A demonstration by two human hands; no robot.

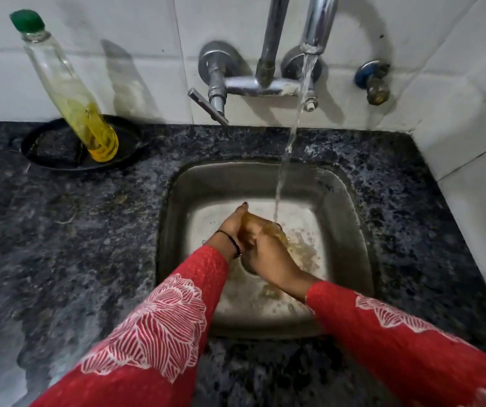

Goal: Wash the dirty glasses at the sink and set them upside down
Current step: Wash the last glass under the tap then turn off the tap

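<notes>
Both my hands are down in the steel sink (pixel 177 218). A clear glass (pixel 265 228) with brownish liquid in it is held between them, tilted, and mostly hidden by my fingers. My left hand (pixel 232 227) grips its left side and my right hand (pixel 269 258) wraps it from the right and below. A stream of water (pixel 290 142) runs from the tap spout (pixel 319 22) and lands on the glass by my right fingers. Brownish water is spread over the sink floor (pixel 303 251).
A clear bottle (pixel 68 89) with yellow liquid and a green cap leans in a black dish (pixel 45 148) at the back left of the dark granite counter (pixel 74 230). The tap lever (pixel 206 105) juts forward. A blue-handled valve (pixel 373 80) is on the tiled wall.
</notes>
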